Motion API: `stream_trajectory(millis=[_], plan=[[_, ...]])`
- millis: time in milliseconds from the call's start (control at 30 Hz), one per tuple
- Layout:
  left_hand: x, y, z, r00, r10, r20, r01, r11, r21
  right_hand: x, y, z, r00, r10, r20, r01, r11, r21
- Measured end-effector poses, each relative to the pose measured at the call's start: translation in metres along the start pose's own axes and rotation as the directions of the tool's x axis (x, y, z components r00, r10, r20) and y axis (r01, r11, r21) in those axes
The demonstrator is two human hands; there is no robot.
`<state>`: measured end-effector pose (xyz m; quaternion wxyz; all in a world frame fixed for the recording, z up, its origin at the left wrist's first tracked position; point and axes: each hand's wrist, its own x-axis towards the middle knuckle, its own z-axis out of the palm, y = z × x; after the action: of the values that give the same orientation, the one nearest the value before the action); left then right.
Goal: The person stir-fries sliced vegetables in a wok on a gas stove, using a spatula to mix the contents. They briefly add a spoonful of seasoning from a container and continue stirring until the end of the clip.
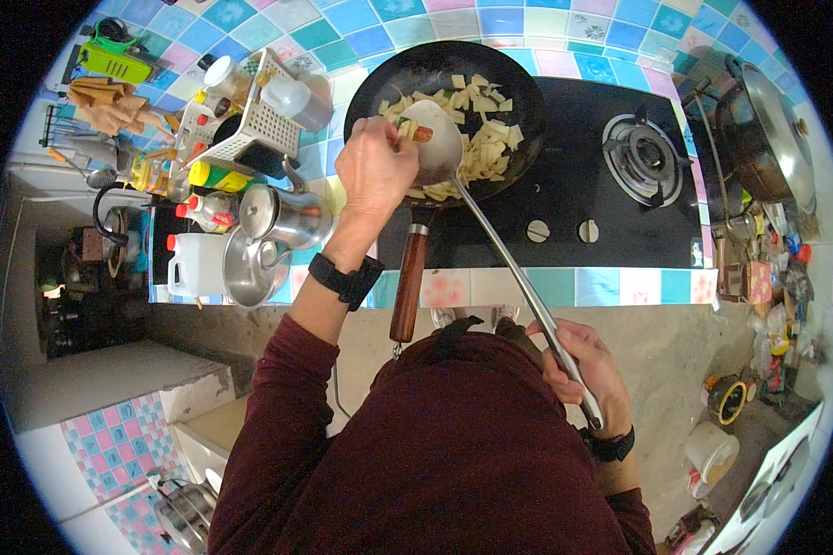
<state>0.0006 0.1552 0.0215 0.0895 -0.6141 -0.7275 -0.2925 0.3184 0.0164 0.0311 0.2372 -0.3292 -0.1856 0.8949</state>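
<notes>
My right hand (590,368) grips the long metal handle of a wok spatula (503,243). The spatula's wide head is raised over a black wok (520,76), which sits on the left side of the hob. Pale chopped vegetable pieces (489,149) lie spread in the wok. On the spatula head rest a reddish-brown piece of food (423,134) and some pale green bits. The bunched fingers of my left hand (378,163) are at these bits; whether they pinch one is hidden. The wok's wooden handle (411,284) sticks out toward me, with no hand on it.
The black glass gas hob (562,173) has a second burner (644,156) on the right. Left of the wok stand a steel kettle (288,218), a steel bowl (250,274), a white jug (198,267) and a perforated basket (274,132). A lidded pot (770,132) is at far right.
</notes>
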Motion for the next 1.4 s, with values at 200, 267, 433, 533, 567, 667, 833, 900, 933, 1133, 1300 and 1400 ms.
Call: stream_trajectory(millis=[200, 267, 433, 533, 567, 667, 833, 900, 933, 1133, 1300, 1400], plan=[[0.007, 0.017, -0.019, 0.993, -0.095, 0.065, 0.105, 0.976, -0.189, 0.007, -0.001, -0.005, 1.0, 0.001, 0.008, -0.002, 0.995, 0.095], [0.004, 0.03, -0.041, 0.999, 0.001, 0.044, 0.014, 0.939, -0.344, 0.01, -0.001, -0.008, 1.0, -0.01, -0.019, 0.012, 0.993, 0.114], [-0.026, 0.061, -0.122, 0.956, 0.279, -0.091, -0.28, 0.772, -0.571, 0.02, -0.003, -0.017, 0.995, -0.047, -0.085, 0.061, 0.984, 0.167], [-0.042, 0.087, -0.18, 0.887, 0.406, -0.218, -0.431, 0.565, -0.704, 0.028, -0.007, -0.021, 0.99, -0.001, -0.139, 0.031, 0.976, 0.215], [-0.045, 0.093, -0.191, 0.877, 0.417, -0.24, -0.446, 0.519, -0.729, 0.031, -0.008, -0.021, 0.992, -0.011, -0.128, 0.04, 0.972, 0.231], [-0.06, 0.103, -0.209, 0.875, 0.377, -0.304, -0.456, 0.433, -0.777, 0.039, -0.013, -0.018, 0.988, -0.061, -0.138, 0.08, 0.987, 0.137], [-0.089, 0.107, -0.213, 0.896, 0.184, -0.404, -0.444, 0.421, -0.791, 0.047, -0.017, -0.001, 0.952, -0.105, -0.288, 0.07, 0.989, -0.128], [-0.094, 0.113, -0.222, 0.916, 0.079, -0.394, -0.382, 0.476, -0.792, 0.048, -0.019, 0.008, 0.942, -0.159, -0.296, 0.071, 0.956, -0.285], [-0.094, 0.121, -0.235, 0.942, 0.042, -0.334, -0.305, 0.526, -0.794, 0.047, -0.021, 0.013, 0.934, -0.167, -0.316, 0.056, 0.941, -0.333], [-0.07, 0.051, -0.195, 0.987, -0.11, -0.115, -0.013, 0.665, -0.746, 0.052, -0.021, 0.031, 0.936, -0.232, -0.266, 0.025, 0.797, -0.604], [-0.147, -0.051, -0.066, 0.829, -0.252, 0.5, 0.511, 0.704, -0.493, 0.086, -0.015, 0.029, 0.956, -0.196, -0.217, -0.024, 0.686, -0.727], [-0.186, -0.066, -0.035, 0.491, -0.091, 0.866, 0.861, 0.199, -0.467, 0.095, -0.027, 0.023, 0.912, -0.323, -0.253, 0.019, 0.648, -0.761]])
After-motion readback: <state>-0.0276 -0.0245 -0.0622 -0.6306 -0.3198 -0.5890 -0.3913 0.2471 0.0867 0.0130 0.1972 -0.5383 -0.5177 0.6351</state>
